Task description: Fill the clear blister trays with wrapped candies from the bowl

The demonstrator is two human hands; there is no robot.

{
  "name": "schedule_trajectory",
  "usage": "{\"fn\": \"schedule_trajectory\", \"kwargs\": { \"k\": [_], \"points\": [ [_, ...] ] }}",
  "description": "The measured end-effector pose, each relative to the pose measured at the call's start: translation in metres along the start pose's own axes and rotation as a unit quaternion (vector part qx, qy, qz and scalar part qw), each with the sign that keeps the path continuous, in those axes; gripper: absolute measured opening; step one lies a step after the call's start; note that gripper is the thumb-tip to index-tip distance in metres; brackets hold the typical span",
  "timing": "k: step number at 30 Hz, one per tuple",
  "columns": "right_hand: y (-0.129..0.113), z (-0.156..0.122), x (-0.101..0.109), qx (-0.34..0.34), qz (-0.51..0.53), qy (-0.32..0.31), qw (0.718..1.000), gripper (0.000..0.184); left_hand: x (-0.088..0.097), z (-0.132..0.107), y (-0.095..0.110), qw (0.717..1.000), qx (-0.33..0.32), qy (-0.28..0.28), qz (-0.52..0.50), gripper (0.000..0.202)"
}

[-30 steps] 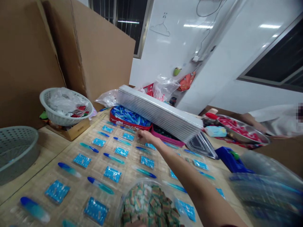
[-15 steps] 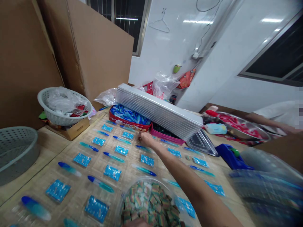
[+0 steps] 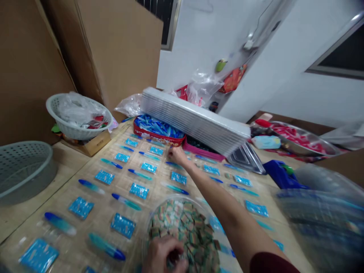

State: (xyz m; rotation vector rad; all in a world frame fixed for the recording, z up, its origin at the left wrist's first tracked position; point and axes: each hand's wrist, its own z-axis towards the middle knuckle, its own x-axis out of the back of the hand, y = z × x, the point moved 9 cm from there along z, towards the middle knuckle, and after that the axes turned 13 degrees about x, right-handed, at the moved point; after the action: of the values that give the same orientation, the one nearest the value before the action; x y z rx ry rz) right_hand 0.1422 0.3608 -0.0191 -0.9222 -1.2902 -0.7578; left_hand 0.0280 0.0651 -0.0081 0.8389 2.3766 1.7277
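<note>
My right hand [image 3: 176, 155] reaches far out over the table, fingers closed low beside a clear tray; what they hold, if anything, is hidden. Close to me, my left hand [image 3: 166, 253] is over a clear round tub [image 3: 146, 223], its fingers curled together at the small striped square pieces [image 3: 193, 227] inside. Whether a piece is in those fingers is too blurred to tell. Around both hands lie rows of clear plastic trays with blue patterned packets [image 3: 123, 225] and blue-and-teal pens [image 3: 126, 201]. One small striped piece lies in a tray at the right.
At the back, a red tin [image 3: 159, 131] of blue pens and a pink box [image 3: 203, 149] sit beneath a long stack of clear trays [image 3: 196, 119]. Grey baskets [image 3: 25, 170] stand left. A blue tape dispenser [image 3: 280, 174] and a metal bowl [image 3: 332, 149] of pink items are right.
The view has tilted downward. My left hand has come further into sight over the tub. My right hand stays at nearly the same spot on the table, still closed.
</note>
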Motion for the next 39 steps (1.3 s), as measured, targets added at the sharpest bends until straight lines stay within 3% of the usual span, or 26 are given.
{"fn": "schedule_trajectory", "kwargs": {
  "k": [3,6,9,12,15,17,19,23,29,31,34,39],
  "points": [
    [-0.002,-0.004,0.005,-0.011,0.024,0.008,1.000,0.023,0.008,-0.005,0.011,0.999,-0.012,0.037,-0.004,0.009],
    [-0.009,-0.024,0.021,-0.016,0.039,0.032,0.999,0.024,0.022,-0.011,0.015,0.992,-0.011,0.097,-0.075,0.010],
    [-0.028,-0.066,0.044,-0.004,0.085,0.083,0.993,0.023,0.037,-0.016,0.006,0.974,0.011,0.163,-0.156,0.016],
    [-0.057,-0.124,0.059,0.034,0.215,0.129,0.967,0.016,0.046,-0.019,0.001,0.962,0.015,0.194,-0.189,0.019],
    [-0.096,-0.180,0.046,0.075,0.292,0.051,0.952,0.011,0.054,-0.021,0.002,0.954,0.001,0.220,-0.206,0.020],
    [-0.122,-0.209,0.032,0.095,0.282,-0.006,0.955,0.008,0.056,-0.021,0.001,0.949,-0.008,0.228,-0.217,0.020],
    [-0.141,-0.227,0.024,0.110,0.240,-0.021,0.964,0.009,0.054,-0.018,0.000,0.950,-0.019,0.227,-0.215,0.019],
    [-0.159,-0.240,0.017,0.109,0.172,0.008,0.979,0.014,0.050,-0.015,-0.001,0.956,-0.045,0.240,-0.163,0.018],
    [-0.161,-0.252,0.012,0.094,0.225,0.073,0.967,0.020,0.046,-0.018,0.012,0.963,-0.083,0.253,-0.038,0.012],
    [-0.157,-0.256,0.012,0.080,0.242,0.094,0.962,0.020,0.042,-0.014,0.013,0.969,-0.073,0.238,0.011,0.012],
    [-0.155,-0.261,0.010,0.066,0.258,0.112,0.957,0.021,0.028,-0.004,0.008,0.973,-0.065,0.192,0.108,0.029],
    [-0.157,-0.268,0.014,0.069,0.241,0.121,0.960,0.021,0.007,0.006,0.004,0.951,-0.081,0.137,0.263,0.047]
  ]
}}
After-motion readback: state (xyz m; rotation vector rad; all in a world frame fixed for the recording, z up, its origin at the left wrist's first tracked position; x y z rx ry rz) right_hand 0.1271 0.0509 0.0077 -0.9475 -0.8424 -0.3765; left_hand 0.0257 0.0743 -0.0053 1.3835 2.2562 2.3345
